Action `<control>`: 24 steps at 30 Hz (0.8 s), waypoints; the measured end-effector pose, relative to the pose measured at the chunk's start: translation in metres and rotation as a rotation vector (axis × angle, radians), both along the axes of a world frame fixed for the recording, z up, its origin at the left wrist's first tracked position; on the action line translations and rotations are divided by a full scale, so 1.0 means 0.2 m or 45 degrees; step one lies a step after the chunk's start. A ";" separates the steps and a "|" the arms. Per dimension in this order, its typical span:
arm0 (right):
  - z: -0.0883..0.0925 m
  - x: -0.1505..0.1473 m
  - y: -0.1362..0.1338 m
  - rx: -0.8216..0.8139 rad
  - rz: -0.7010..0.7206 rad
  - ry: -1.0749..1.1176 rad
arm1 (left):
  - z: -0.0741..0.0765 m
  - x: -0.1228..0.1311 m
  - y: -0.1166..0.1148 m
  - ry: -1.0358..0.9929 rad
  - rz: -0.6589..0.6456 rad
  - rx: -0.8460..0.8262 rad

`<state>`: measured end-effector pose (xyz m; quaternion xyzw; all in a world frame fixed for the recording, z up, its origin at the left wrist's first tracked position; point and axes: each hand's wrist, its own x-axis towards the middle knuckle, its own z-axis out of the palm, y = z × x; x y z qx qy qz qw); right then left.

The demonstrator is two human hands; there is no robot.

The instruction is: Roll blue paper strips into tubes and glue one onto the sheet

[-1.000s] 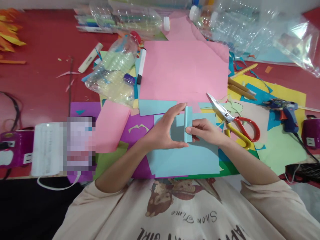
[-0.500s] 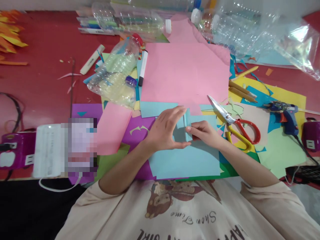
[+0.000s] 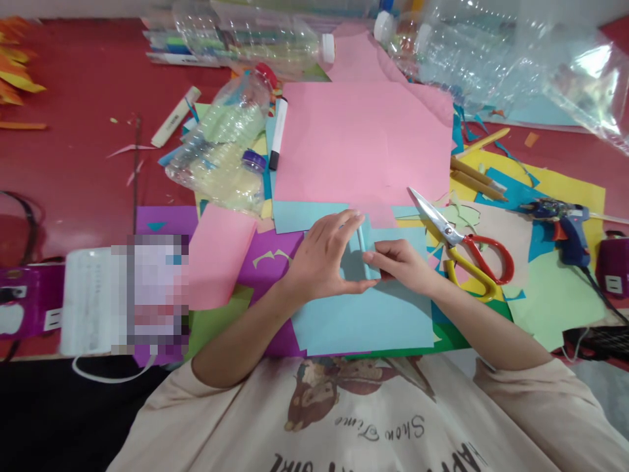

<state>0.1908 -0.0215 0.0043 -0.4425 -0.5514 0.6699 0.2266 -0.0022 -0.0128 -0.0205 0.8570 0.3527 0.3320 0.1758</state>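
A small folded piece of light blue paper (image 3: 366, 244) is held upright between my two hands. My left hand (image 3: 325, 254) spans it, with thumb and fingers at its near and far ends. On its right side, my right hand (image 3: 399, 262) pinches the paper, thumb on the face turned to me; its other fingers are partly hidden. Below both hands lie light blue sheets (image 3: 368, 321). Scissors (image 3: 462, 244) with one red and one yellow handle rest open to the right of my right hand.
A large pink sheet (image 3: 363, 141) lies beyond my hands. Plastic bottles (image 3: 221, 141) and a marker (image 3: 278, 134) are at its left. A glue gun (image 3: 565, 226) is at the right, near brown sticks (image 3: 476, 178). A phone (image 3: 157, 288) and a white power bank (image 3: 88, 298) lie left.
My right thumb has shifted slightly on the folded paper, and the paper's right face is turned a little more into view. Both hands stay in nearly the same place.
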 end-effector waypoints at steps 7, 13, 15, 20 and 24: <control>0.01 0.00 0.00 -0.079 -0.024 0.030 | 0.01 0.00 0.00 -0.227 -0.048 -0.346; -0.01 0.00 -0.01 0.022 0.025 0.030 | 0.08 0.04 0.02 -0.711 0.104 -1.328; -0.02 -0.01 -0.01 0.070 0.033 0.016 | 0.11 0.06 0.03 -0.723 0.128 -1.453; -0.01 -0.01 -0.02 0.093 0.048 -0.062 | 0.13 0.07 0.02 -0.792 0.201 -1.433; -0.02 -0.01 -0.02 0.116 0.083 -0.065 | 0.12 0.07 0.01 -0.854 0.225 -1.468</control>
